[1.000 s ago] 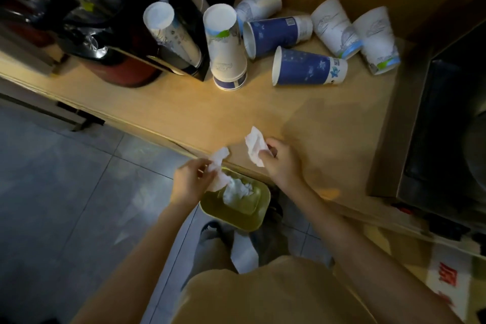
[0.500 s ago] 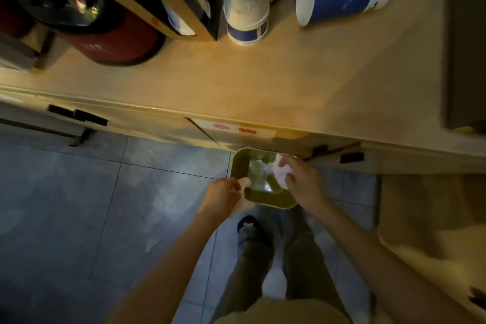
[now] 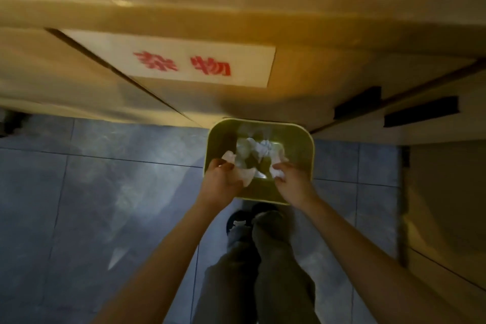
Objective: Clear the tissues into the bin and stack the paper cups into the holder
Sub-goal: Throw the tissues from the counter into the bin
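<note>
We hold both hands over the bin (image 3: 297, 129): left hand (image 3: 222, 177) gripping a tissue (image 3: 238, 166), right hand (image 3: 290, 180) pinching another tissue (image 3: 276, 171), bin's mouth directly beneath each grip.

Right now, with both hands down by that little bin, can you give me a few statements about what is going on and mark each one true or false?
1. Both hands are over the green bin. True.
2. The left hand is empty. False: it holds a white tissue.
3. The right hand holds a crumpled tissue. True.
4. The bin is empty inside. False: crumpled tissues already lie in it.
5. The bin stands on the counter. False: it stands on the tiled floor, against the cabinet front.
</note>
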A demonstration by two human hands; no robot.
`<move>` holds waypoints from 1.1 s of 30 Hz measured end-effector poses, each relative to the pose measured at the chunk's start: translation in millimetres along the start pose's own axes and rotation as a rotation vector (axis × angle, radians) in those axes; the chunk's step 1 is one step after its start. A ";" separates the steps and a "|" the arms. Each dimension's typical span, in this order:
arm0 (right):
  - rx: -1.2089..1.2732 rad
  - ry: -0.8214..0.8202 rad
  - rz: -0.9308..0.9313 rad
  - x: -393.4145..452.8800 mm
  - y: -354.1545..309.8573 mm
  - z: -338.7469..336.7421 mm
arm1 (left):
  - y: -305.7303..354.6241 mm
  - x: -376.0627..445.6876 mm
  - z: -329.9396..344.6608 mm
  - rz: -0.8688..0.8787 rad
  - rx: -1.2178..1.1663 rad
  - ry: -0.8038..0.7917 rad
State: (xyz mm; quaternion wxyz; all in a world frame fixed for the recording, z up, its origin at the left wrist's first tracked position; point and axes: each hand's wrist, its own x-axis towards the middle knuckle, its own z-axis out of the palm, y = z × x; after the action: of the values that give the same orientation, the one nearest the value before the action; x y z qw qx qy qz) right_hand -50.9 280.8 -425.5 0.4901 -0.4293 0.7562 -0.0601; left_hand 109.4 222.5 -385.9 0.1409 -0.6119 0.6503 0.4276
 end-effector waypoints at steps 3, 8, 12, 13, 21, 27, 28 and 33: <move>0.002 -0.077 0.038 36.1 27.7 25.2 | -9.2 42.5 32.2 -0.034 -0.004 -0.030; -0.005 -0.196 0.066 77.7 56.6 52.2 | -19.6 85.0 68.3 -0.002 0.039 -0.106; -0.010 -0.175 0.056 88.2 59.2 54.2 | -33.0 93.4 74.5 -0.039 0.032 -0.119; -0.007 -0.150 0.068 85.3 55.8 49.9 | -33.7 90.3 71.1 -0.038 0.047 -0.123; -0.374 0.067 -0.064 14.7 -7.5 -19.9 | 1.4 21.8 -10.1 0.061 0.532 -0.028; -0.436 0.198 -0.141 -67.6 -81.8 -109.2 | 60.1 -46.8 -99.4 0.141 0.622 0.072; -0.438 0.222 -0.173 -82.8 -94.5 -124.2 | 71.2 -59.3 -114.1 0.145 0.608 0.073; -0.398 0.370 -0.296 -154.1 -154.6 -194.0 | 132.7 -117.9 -187.3 0.250 0.364 0.208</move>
State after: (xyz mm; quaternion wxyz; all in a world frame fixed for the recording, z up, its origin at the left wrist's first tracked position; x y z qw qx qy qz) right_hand -90.2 229.4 -140.8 0.2364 -0.6040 0.7589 -0.0585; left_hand 76.5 150.5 -140.3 0.1270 -0.5319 0.7984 0.2521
